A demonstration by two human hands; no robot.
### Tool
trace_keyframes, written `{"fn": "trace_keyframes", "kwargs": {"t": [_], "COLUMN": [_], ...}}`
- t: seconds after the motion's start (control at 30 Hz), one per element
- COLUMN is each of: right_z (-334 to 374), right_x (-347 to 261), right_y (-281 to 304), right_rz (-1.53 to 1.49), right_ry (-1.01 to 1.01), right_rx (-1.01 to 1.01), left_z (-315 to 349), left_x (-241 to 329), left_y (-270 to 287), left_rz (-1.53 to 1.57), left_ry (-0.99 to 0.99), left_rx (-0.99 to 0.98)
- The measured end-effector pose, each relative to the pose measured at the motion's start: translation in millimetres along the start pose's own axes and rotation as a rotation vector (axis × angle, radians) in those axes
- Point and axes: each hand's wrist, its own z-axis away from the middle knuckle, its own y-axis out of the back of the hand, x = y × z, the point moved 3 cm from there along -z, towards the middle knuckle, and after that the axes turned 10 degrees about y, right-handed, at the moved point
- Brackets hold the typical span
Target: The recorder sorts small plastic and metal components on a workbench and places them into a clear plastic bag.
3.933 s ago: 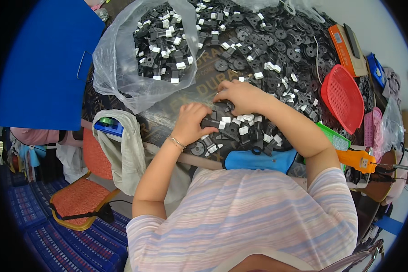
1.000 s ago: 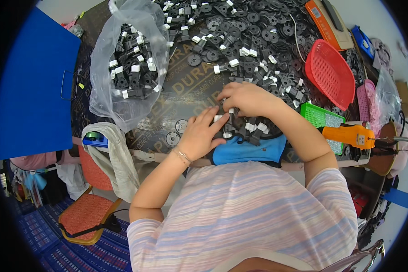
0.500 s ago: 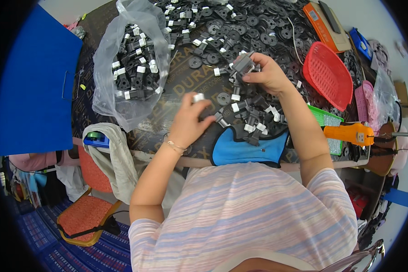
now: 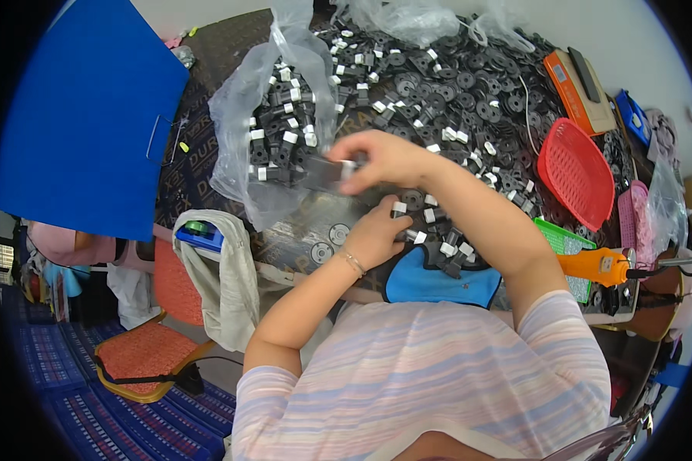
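My right hand [image 4: 380, 161] is closed on a black plastic part [image 4: 321, 173], smeared by motion, beside the open side of a clear plastic bag [image 4: 227, 134]. Inside that bag lie several black parts with white caps [image 4: 284, 150]. Lower down, my left hand [image 4: 375, 237] has its fingers curled at a white-capped black part [image 4: 399, 209]; whether it grips the part is hard to see. More such parts lie by its fingertips, some resting on a blue cloth pad [image 4: 438, 283] with black edging. Two flat black discs [image 4: 338, 233] are near my left wrist.
Heaped black discs [image 4: 446, 96] cover the table's far side. To the right are a red basket [image 4: 577, 177], a green tray [image 4: 550, 230], an orange-handled tool [image 4: 596, 266] and an orange box [image 4: 577, 96]. A blue board [image 4: 84, 123] stands left, a grey cloth [image 4: 227, 284] hanging nearby.
My right hand has swung left from the pile to the bag, carrying a black part. My left hand has moved right to the loose parts near the blue pad. The whole view has shifted slightly.
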Motion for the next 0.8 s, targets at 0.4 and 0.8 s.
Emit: {"fn": "trace_keyframes", "kwargs": {"t": [0.4, 0.8], "right_z": [-122.9, -33.4], "right_x": [-30.9, -133.8], "right_y": [39.8, 123.7], "right_rz": [-0.231, 0.304], "right_ry": [0.122, -0.192], "right_rx": [0.73, 0.032], "left_z": [-32.0, -83.3], "left_x": [-113.7, -123.5], "left_y": [151.4, 275.7], "left_rz": [0.34, 0.321], "left_ry": [0.535, 0.778], "left_rx": [0.459, 0.713]}}
